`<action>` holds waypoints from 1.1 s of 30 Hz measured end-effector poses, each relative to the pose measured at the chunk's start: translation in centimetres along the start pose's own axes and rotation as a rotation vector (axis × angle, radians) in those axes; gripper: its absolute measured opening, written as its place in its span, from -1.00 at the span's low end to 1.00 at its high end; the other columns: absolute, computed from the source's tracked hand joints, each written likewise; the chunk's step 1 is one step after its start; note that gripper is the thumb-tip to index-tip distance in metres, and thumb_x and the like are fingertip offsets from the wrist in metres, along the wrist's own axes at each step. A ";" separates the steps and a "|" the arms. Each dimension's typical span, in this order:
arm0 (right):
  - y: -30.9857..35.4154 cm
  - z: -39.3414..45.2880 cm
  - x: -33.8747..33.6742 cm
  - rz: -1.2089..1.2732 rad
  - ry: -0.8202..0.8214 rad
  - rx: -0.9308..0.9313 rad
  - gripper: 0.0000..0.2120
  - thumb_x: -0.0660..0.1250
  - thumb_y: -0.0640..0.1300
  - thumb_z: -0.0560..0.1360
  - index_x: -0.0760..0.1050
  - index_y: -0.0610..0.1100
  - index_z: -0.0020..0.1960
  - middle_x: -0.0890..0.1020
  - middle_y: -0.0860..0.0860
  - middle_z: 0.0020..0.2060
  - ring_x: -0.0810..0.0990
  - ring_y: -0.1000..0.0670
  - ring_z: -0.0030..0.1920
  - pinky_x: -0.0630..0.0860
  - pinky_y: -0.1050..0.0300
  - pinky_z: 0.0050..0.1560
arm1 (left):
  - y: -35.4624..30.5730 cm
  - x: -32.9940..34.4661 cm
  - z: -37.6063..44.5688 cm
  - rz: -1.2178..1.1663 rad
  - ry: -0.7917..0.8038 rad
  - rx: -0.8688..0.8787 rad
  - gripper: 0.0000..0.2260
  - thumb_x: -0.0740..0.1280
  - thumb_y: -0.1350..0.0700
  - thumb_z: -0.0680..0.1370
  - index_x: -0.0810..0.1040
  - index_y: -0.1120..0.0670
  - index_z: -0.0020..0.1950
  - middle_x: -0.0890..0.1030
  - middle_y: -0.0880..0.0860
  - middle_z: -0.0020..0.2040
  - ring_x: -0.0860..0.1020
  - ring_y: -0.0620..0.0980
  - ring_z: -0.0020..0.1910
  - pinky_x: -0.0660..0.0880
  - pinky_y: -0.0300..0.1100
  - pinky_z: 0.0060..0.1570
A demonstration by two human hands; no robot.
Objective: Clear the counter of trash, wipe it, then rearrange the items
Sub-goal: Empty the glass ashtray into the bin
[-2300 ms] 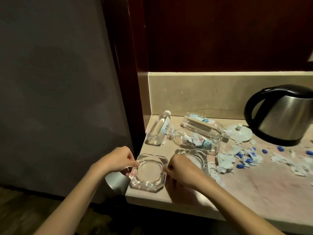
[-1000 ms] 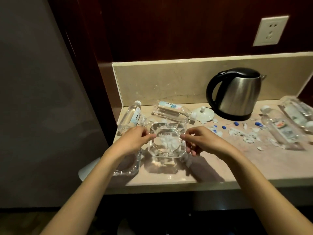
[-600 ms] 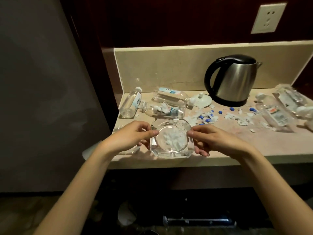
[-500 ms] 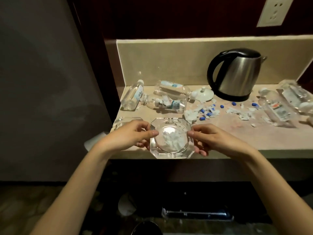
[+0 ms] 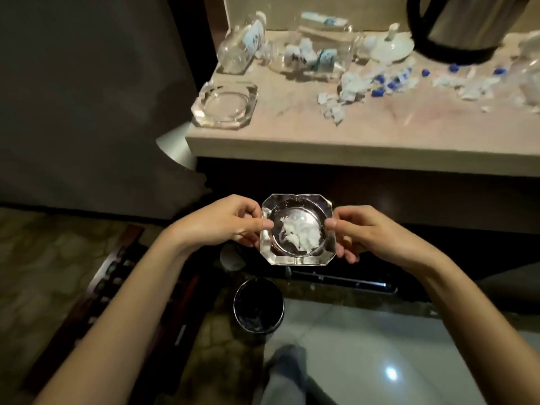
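Head view: I held a glass ashtray (image 5: pixel 297 229) in the middle of the frame, off the counter (image 5: pixel 321 133), with white paper scraps (image 5: pixel 298 232) lying in its bowl. My left hand (image 5: pixel 225 222) pinched its left edge and my right hand (image 5: pixel 365 230) pinched its right edge, thumbs on top and fingers curled beneath. Directly below the ashtray in the frame, a dark round trash bin (image 5: pixel 258 305) stood on the floor. At the upper left of the counter sat a second glass ashtray (image 5: pixel 225 105). Behind it, plastic water bottles (image 5: pixel 309 54) lay on their sides. Torn paper bits and blue caps (image 5: pixel 385 83) were scattered across the upper right, near a white lid (image 5: pixel 391 46) and the steel kettle (image 5: pixel 464 23) at the top edge.
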State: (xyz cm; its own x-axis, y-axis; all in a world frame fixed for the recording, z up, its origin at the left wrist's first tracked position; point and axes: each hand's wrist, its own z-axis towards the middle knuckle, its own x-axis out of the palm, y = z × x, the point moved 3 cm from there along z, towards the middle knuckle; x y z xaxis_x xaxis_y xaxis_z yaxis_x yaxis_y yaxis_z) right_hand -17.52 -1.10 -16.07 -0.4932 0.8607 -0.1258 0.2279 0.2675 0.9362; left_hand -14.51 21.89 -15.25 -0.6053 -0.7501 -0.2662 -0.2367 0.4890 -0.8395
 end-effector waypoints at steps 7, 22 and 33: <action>-8.4 2.2 3.1 0.102 0.107 0.126 -0.72 0.25 -0.09 0.55 0.44 -0.35 -0.08 0.57 -0.11 -0.40 0.51 0.00 -0.45 0.47 0.22 -0.42 | 8.7 2.4 2.7 0.079 0.021 -0.079 -0.79 0.36 0.09 0.54 0.49 0.25 -0.12 0.66 0.31 -0.13 0.66 0.03 -0.21 0.52 -0.26 -0.24; -40.1 18.7 11.7 -0.126 0.039 0.256 -0.81 0.29 -0.19 0.57 0.44 -0.18 -0.21 0.64 -0.11 -0.41 0.63 -0.01 -0.42 0.56 0.19 -0.36 | 39.9 7.4 16.9 0.290 -0.151 -0.192 -0.82 0.41 0.09 0.51 0.48 0.08 -0.25 0.65 0.06 -0.29 0.65 -0.02 -0.24 0.61 -0.17 -0.14; -55.6 26.2 17.4 -0.495 -0.231 0.235 -0.77 0.23 -0.08 0.59 0.50 -0.26 0.00 0.65 -0.18 -0.19 0.63 -0.18 -0.16 0.49 0.08 -0.18 | 55.9 12.3 23.5 0.136 -0.521 -0.149 -0.95 0.42 0.27 0.48 0.58 0.17 -0.10 0.67 0.05 -0.09 0.66 -0.11 -0.07 0.54 -0.39 -0.02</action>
State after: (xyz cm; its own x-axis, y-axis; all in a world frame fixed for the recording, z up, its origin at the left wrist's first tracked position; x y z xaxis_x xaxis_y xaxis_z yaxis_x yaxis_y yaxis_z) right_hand -16.77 10.31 -78.85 -0.3990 0.6743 -0.6214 0.2105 0.7269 0.6537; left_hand -17.35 29.58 -76.57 -0.1910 -0.7783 -0.5982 -0.3104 0.6260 -0.7154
